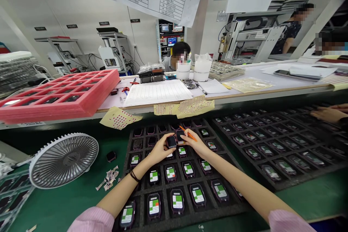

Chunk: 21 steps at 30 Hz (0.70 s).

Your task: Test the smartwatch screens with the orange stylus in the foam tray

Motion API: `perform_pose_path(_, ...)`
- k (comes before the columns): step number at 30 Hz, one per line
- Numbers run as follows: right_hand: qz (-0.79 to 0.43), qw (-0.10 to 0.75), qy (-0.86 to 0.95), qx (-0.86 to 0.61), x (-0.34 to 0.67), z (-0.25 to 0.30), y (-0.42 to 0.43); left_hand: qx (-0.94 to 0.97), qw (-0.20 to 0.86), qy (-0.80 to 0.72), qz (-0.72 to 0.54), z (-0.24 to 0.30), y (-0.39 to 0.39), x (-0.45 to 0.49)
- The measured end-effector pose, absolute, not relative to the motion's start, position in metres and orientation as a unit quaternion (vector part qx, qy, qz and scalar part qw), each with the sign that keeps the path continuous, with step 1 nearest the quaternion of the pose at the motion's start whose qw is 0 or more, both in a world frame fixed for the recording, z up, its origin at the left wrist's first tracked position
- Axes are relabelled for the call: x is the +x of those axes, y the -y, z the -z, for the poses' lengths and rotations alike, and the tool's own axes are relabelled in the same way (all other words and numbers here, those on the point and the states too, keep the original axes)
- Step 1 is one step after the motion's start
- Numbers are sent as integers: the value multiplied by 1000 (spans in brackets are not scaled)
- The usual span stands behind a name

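At the far end of the black tray (162, 190), my left hand (160, 149) pinched a watch body (171, 141) face-up, likely to keep it in sight (screen dark); my right hand (197, 145) clamped an orange pen (187, 134) over the same rows.

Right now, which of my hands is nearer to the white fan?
Left. The left hand, holding a dark device, is over the tray, right of the fan; the right hand, holding an orange pen, is farther right.

left hand (160, 150) gripping watch (171, 141), right hand (194, 144) — pen (188, 135)
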State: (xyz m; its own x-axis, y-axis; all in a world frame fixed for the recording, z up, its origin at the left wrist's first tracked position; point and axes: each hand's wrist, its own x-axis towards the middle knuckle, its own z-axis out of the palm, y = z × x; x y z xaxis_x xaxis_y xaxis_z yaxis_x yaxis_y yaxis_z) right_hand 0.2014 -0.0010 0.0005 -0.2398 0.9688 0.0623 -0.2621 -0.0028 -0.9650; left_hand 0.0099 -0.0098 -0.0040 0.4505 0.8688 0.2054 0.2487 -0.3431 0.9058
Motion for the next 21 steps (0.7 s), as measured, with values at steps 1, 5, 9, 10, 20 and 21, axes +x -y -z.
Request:
perform_pose_path(1, -610, 503, 496, -359, 201, 0, 1, 734, 432, -381, -361, 4, 10, 10)
perform_pose_path(5, -609, 503, 494, -362, 201, 1, 0, 731, 438, -383, -357, 2, 10, 10)
perform_pose_path(9, -617, 498, 493, -359, 201, 0, 1, 735, 419, -389, -364, 0, 12, 11)
perform_pose_path(10, -619, 497, 492, -358, 200, -1, 1, 737, 415, -392, -364, 0, 12, 11)
perform_pose_path(20, -620, 492, 491, -365, 200, 1, 0, 737, 425, -386, -357, 1, 12, 10)
perform_pose_path(21, -619, 491, 493, -364, 200, 1, 0, 738, 421, -389, -357, 1, 12, 10)
